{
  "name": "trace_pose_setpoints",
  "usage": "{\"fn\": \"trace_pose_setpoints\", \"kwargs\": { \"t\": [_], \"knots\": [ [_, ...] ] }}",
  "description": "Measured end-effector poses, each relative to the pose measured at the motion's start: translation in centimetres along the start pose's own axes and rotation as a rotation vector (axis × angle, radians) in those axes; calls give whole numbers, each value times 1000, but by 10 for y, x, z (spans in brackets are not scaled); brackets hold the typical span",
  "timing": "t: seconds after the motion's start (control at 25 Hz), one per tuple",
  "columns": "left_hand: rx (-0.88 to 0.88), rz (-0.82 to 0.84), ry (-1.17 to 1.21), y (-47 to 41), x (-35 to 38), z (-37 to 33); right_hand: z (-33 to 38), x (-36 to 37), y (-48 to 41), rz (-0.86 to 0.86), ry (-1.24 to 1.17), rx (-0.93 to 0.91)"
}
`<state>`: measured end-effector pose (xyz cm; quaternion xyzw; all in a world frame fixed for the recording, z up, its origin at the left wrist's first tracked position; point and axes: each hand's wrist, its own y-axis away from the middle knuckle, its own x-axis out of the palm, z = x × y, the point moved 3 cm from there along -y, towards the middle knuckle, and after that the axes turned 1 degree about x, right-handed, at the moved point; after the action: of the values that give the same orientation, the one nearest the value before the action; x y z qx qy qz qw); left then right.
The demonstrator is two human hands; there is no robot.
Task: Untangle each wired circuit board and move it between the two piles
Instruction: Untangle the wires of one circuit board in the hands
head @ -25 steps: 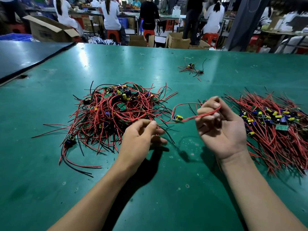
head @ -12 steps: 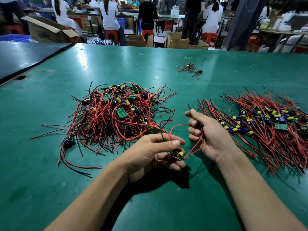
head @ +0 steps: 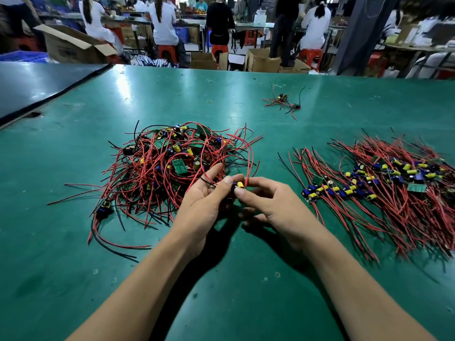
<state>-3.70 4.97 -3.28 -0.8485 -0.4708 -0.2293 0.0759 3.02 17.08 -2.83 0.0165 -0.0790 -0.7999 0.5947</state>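
Both hands close together above green desk. Left hand and right hand pinch small wired board with yellow can, red wires looping up. Messy red-wire pile just behind left hand; neat red-wire pile off to right.

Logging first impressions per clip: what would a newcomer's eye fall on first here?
The tangled heap of red and black wires, centre-left on the green table, against the combed-out pile at the right. Then the left hand and right hand close together before the heap, pinching one wired circuit board with a yellow capacitor.
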Motion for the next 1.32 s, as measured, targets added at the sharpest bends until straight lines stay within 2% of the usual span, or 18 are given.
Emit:
{"fn": "trace_pose_setpoints", "kwargs": {
  "t": [0.08,0.2,0.4,0.52,0.64,0.72,0.88,1.04,1.12,1.2,1.32],
  "knots": [
    [53,-26,-136,-2,-2,2,0,-3,-2,-83,-50,-28],
    [103,-48,-245,-5,-6,2,2,-16,-5,-201,-176,45],
    [118,-98,-257,-6,-13,-1,3,-55,-8,-523,-259,151],
    [127,-124,-228,-5,-14,-2,8,-76,-3,-597,-359,159],
    [127,-115,-239,-5,-15,-3,10,-86,0,-624,-323,148],
    [91,-92,-221,-4,-14,-1,14,-82,1,-555,-298,105],
    [42,-79,-203,-5,-12,3,24,-44,2,-152,-322,-42],
    [-28,24,-120,-5,-1,3,20,-12,7,151,-294,-30],
    [-82,126,-102,-1,5,5,19,-8,7,192,-333,-13],
    [-86,204,-103,3,8,8,19,-12,6,161,-311,-15],
    [-82,236,-95,9,9,12,15,-16,3,151,-271,-7]
  ]
}}
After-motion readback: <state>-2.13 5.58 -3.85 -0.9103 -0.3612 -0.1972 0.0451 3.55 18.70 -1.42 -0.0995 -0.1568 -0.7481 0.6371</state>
